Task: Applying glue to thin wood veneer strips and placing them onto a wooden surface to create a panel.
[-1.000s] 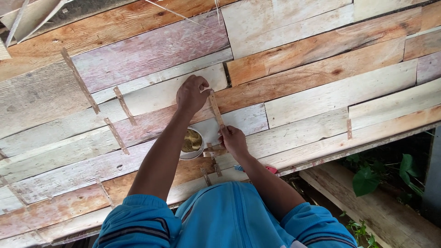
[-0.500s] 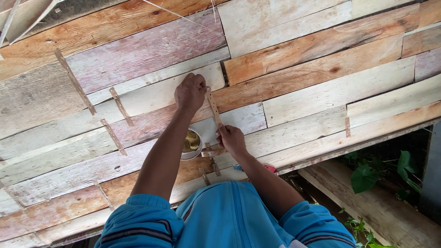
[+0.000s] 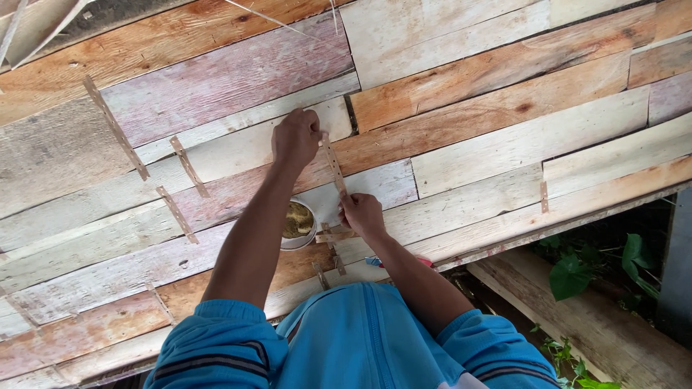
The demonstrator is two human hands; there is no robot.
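Holding as before, left hand (image 3: 295, 137) and right hand (image 3: 362, 214) still pinch the thin strip's (image 3: 333, 164) two ends flat against the planks (image 3: 504, 144).

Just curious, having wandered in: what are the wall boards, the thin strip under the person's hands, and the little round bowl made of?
The boards look like reclaimed wood: visible grain, knots, worn whitish and reddish paint. The thin strip, held by the left hand and right hand, seems a pale wood or bamboo slat; hard to tell. The round bowl looks metal with a shiny grey rim.
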